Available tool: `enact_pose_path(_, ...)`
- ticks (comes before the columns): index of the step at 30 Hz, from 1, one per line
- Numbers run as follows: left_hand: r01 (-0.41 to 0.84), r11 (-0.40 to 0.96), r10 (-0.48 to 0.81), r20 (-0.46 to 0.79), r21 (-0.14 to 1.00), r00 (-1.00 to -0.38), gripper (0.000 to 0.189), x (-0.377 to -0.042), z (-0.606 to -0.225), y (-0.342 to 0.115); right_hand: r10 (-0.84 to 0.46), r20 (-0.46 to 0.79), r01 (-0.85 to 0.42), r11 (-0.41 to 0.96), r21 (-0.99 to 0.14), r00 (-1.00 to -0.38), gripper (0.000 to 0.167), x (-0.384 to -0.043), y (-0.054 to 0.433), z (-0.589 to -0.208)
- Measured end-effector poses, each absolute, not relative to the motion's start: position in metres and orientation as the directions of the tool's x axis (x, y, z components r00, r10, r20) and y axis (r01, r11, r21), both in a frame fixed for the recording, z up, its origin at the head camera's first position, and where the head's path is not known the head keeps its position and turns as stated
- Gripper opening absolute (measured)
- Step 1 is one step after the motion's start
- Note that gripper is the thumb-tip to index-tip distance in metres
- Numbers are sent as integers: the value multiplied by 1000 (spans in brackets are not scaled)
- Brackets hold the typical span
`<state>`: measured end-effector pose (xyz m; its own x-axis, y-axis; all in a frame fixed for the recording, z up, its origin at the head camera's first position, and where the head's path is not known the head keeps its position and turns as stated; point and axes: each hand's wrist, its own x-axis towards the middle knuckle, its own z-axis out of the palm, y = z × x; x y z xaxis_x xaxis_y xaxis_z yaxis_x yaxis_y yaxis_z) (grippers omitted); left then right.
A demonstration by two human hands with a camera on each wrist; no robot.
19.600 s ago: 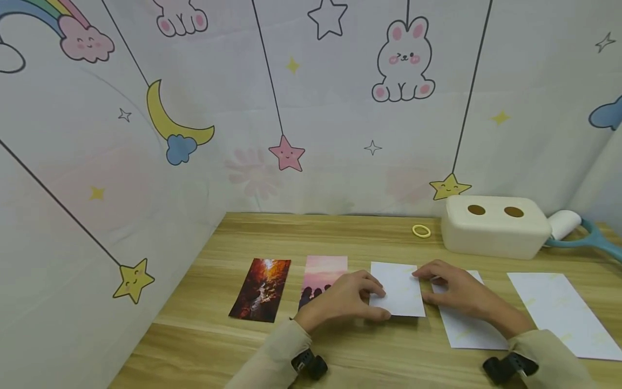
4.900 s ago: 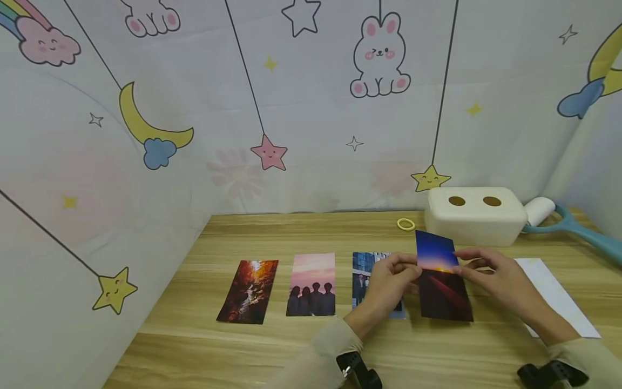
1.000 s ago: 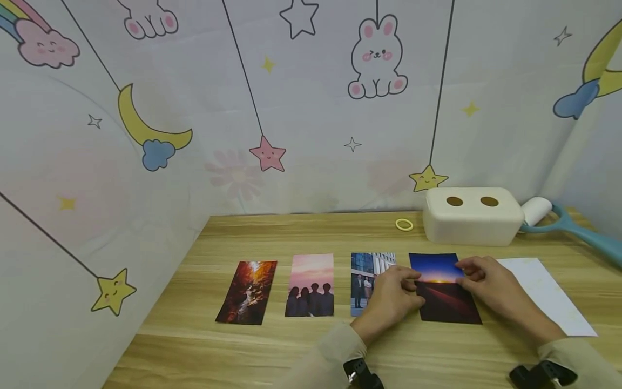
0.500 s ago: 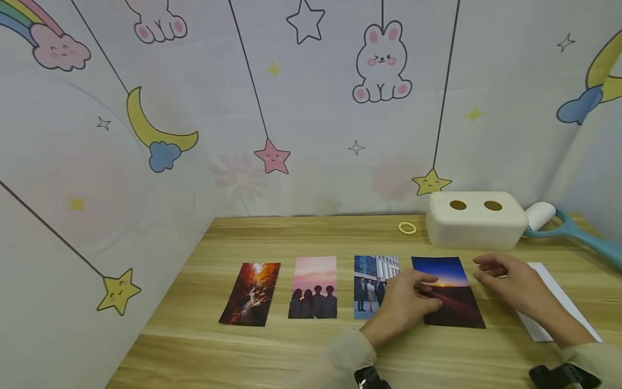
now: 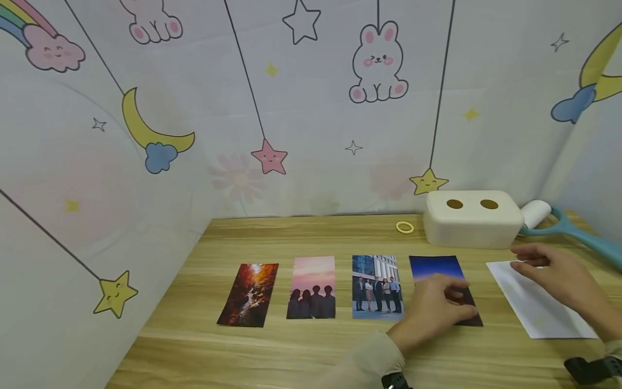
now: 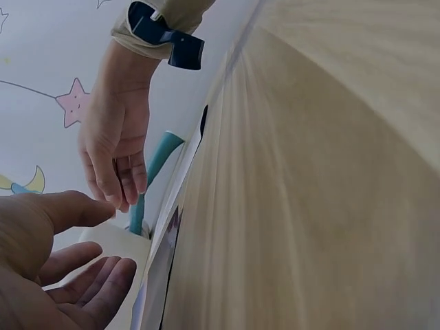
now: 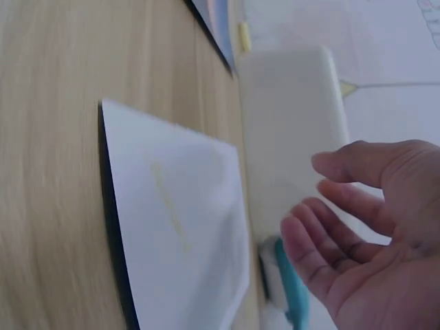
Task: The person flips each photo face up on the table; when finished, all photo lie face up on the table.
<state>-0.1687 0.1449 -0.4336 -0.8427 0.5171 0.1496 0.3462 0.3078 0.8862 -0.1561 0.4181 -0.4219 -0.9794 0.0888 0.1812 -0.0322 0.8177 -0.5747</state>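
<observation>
My left hand (image 5: pixel 434 308) hovers over the sunset photo (image 5: pixel 437 263) in the head view, hiding much of it. Its fingers are loosely bent, and nothing sits between them in the left wrist view. Farther right, my right hand (image 5: pixel 559 273) is above a photo lying white side up (image 5: pixel 536 308). In the right wrist view the right hand's fingers (image 7: pixel 320 247) are relaxed and apart from that white sheet. Three picture-side-up photos lie to the left: an autumn stream (image 5: pixel 250 294), silhouettes under a pink sky (image 5: pixel 312 289), and a group before a building (image 5: pixel 376 289).
A cream box with two holes (image 5: pixel 471 224) stands at the back right. Beside it are a white roll (image 5: pixel 535 213) with a blue handle (image 5: pixel 578 229) and a yellow ring (image 5: pixel 404 227). A printed curtain (image 5: pixel 311 178) rises behind the wooden table (image 5: pixel 282 351).
Two photos, the group and the sunset, have been turned from white side to picture side. My hands have let go of the sunset photo; both moved right, the right hand reaching above the white one.
</observation>
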Motion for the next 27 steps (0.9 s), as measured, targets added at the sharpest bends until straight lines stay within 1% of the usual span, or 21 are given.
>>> enact_pose_path(6, 401, 354, 537, 167, 845, -827, 40, -165, -436, 162, 145, 190, 6, 811, -586, -971, 44, -150, 438, -425)
enact_pose_path(12, 490, 381, 575, 214, 784, -790, 40, -161, -439, 180, 210, 138, 92, 807, -583, -968, 52, -145, 455, -431)
enact_pose_path(16, 548, 408, 598, 240, 730, -765, 42, -158, -440, 190, 210, 134, 91, 800, -593, -969, 55, -140, 465, -436)
enact_pose_path(27, 596, 532, 596, 235, 601, -768, 43, -152, -443, 213, 207, 122, 103, 816, -568, -971, 55, -141, 476, -447)
